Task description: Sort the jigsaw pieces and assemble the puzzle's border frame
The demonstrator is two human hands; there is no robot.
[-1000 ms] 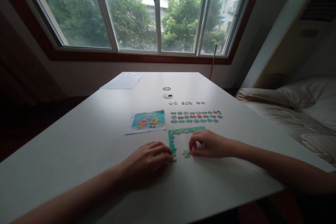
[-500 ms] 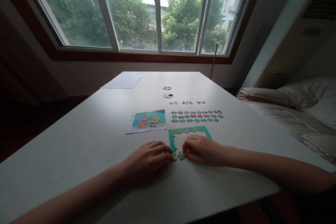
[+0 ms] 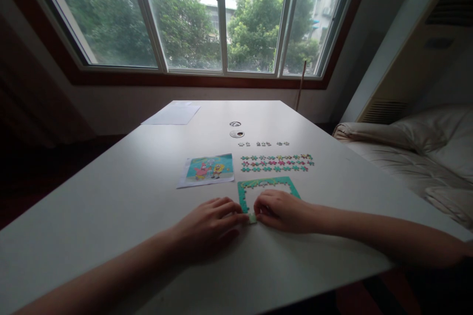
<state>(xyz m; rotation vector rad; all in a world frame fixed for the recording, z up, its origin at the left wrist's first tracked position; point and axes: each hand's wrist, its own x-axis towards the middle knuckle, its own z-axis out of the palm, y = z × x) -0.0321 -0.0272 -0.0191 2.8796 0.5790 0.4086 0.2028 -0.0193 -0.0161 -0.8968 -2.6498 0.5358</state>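
Note:
A green jigsaw puzzle border [image 3: 242, 197] lies on the table, with its middle bare. My left hand [image 3: 218, 221] rests at its lower left corner, fingers bent together and fingertips on a corner piece that they mostly cover. From the other side, my right hand [image 3: 283, 210] pinches a pale green puzzle piece [image 3: 252, 218] on the bottom edge, hiding the lower right of the border. Between the two hands' fingertips only a small part of that piece shows. Loose puzzle pieces [image 3: 274, 163] lie in rows beyond the border.
Left of the rows lies a printed cartoon picture [image 3: 209, 168]. Farther back are a short row of pieces [image 3: 263, 144] and two round discs [image 3: 237, 134]. White paper [image 3: 172, 114] lies at the far left of the white table [image 3: 111, 197]. A padded seat [image 3: 402, 152] stands at right.
My right hand has shifted slightly left, bringing its piece against the corner piece. My left fingertips have moved a little right, over the corner.

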